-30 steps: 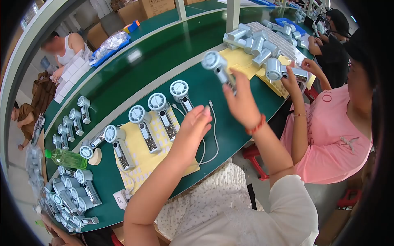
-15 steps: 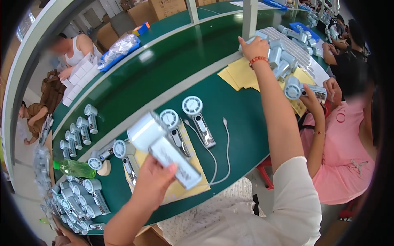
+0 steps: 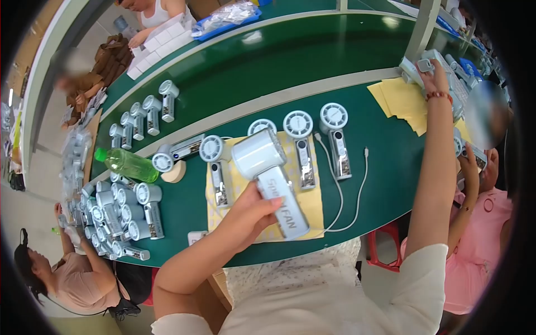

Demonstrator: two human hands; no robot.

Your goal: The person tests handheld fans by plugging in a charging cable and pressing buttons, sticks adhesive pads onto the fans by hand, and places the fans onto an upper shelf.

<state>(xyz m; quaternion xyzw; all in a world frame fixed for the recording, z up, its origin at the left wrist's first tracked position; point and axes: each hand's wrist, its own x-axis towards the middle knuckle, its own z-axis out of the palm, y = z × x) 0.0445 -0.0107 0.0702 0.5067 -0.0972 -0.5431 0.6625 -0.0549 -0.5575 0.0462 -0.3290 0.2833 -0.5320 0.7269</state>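
My left hand (image 3: 248, 215) is closed round the handle of a light-blue handheld fan (image 3: 259, 156), held tilted above the yellow sheet (image 3: 265, 229) with lettering showing on its handle. Far out to the right, my right hand (image 3: 438, 81), with a red bead bracelet on the wrist, grips another light-blue handheld fan (image 3: 425, 65) at the pile. On and around the sheet lie a fan at the left (image 3: 213, 151), a fan in the middle (image 3: 298, 125) and a fan at the right (image 3: 335, 117). One more is partly hidden behind the held fan.
White cables (image 3: 357, 209) lie right of the sheet. At left are a green bottle (image 3: 128, 164), a heap of fans (image 3: 120, 212) and a row of fans (image 3: 151, 106) beyond the ledge. Yellow papers (image 3: 399, 103) lie near a co-worker in pink (image 3: 480, 240).
My view has swung to the right side of the bench. The left hand's fan has turned so its lettering shows; my right hand has closed on a fan at the pile.
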